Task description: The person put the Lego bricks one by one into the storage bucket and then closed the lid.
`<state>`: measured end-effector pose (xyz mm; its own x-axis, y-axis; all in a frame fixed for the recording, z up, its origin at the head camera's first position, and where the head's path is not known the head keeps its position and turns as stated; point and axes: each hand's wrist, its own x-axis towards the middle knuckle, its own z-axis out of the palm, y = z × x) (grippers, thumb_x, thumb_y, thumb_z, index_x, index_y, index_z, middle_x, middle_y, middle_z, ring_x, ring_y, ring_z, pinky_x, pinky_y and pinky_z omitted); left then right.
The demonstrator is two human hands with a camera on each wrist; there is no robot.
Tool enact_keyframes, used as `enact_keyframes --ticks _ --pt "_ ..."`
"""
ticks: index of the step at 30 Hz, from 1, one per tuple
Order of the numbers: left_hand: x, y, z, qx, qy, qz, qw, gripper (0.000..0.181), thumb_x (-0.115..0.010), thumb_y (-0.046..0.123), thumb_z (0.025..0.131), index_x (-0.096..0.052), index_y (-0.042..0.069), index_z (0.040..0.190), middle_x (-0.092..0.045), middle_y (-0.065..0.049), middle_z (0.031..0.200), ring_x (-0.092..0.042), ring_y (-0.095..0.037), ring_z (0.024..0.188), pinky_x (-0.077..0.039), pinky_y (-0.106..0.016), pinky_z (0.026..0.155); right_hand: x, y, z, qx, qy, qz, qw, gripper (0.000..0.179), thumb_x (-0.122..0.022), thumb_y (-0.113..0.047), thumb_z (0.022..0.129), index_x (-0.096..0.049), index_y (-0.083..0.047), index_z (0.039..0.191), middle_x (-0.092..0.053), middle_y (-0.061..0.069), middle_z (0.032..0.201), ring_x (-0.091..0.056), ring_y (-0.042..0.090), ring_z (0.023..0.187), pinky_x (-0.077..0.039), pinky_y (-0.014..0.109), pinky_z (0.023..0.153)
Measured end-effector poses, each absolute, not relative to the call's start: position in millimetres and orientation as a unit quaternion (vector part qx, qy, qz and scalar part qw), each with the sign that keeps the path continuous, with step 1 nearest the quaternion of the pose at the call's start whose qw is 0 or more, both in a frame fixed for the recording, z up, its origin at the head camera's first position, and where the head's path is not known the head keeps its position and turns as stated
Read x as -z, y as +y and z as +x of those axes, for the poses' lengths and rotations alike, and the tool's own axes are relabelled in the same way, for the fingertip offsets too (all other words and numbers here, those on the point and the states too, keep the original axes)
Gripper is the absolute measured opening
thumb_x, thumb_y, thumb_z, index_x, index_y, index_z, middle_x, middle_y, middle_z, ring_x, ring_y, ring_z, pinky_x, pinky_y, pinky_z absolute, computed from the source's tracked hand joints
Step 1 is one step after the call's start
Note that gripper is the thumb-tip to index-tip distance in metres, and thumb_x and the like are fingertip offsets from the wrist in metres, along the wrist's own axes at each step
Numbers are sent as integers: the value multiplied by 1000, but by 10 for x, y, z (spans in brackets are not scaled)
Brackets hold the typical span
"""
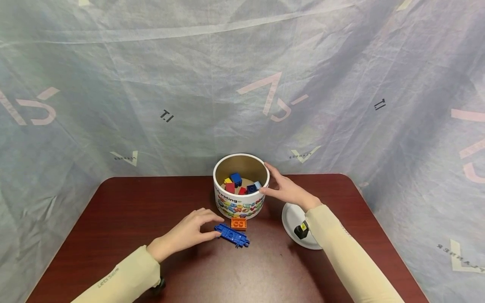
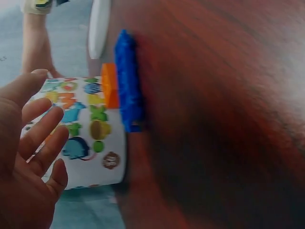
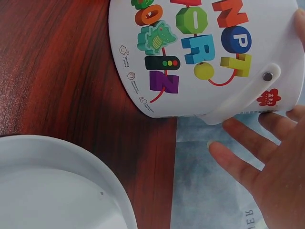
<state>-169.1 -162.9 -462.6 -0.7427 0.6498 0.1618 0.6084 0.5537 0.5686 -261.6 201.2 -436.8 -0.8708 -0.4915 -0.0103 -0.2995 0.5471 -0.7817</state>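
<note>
A white bucket [image 1: 239,206] printed with colourful letters and animals stands at the back middle of the table. Inside it lie several building blocks, among them a blue block [image 1: 236,179] and a red block [image 1: 230,187]. My right hand [image 1: 289,191] touches the bucket's right side at the rim, fingers spread and fairly straight. In front of the bucket lies an orange block [image 1: 238,223], and against it a long blue toy-block base [image 1: 231,235] with a hook at one end. Beside the blue base's left end is my left hand [image 1: 189,229], fingers loosely bent, with a gap showing in the left wrist view.
A white round lid [image 1: 289,223] lies to the right, partly under the right forearm. On it sits a black block [image 1: 301,230] with a yellow spot. A grey printed cloth [image 1: 197,105] hangs behind the reddish-brown table [image 1: 125,210].
</note>
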Motion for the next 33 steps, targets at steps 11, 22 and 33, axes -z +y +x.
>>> enact_keyframes --ticks 11,22,33 --pt "4956 -1635 -1760 -283 894 346 39 37 -78 33 95 -73 17 128 -69 2 122 -60 -18 112 -49 -47 94 4364 2007 -2614 411 878 -218 112 100 -73 -49 96 -7 -28 169 -36 17 164 -63 33 123 -55 50 101" --pt "5089 -1539 -1868 -272 896 346 63 48 -83 32 90 -70 15 133 -65 -7 129 -59 -25 116 -48 -55 101 4370 2005 -2610 420 874 -217 113 99 -73 -47 97 -7 -29 169 -31 14 167 -60 32 129 -54 50 102" --pt "5166 -1542 -1959 -249 899 353 75 44 -83 31 91 -72 14 129 -68 -5 123 -59 -24 111 -49 -54 97 4365 2011 -2615 425 870 -221 117 99 -73 -45 97 -7 -29 169 -30 16 167 -58 34 131 -54 51 102"
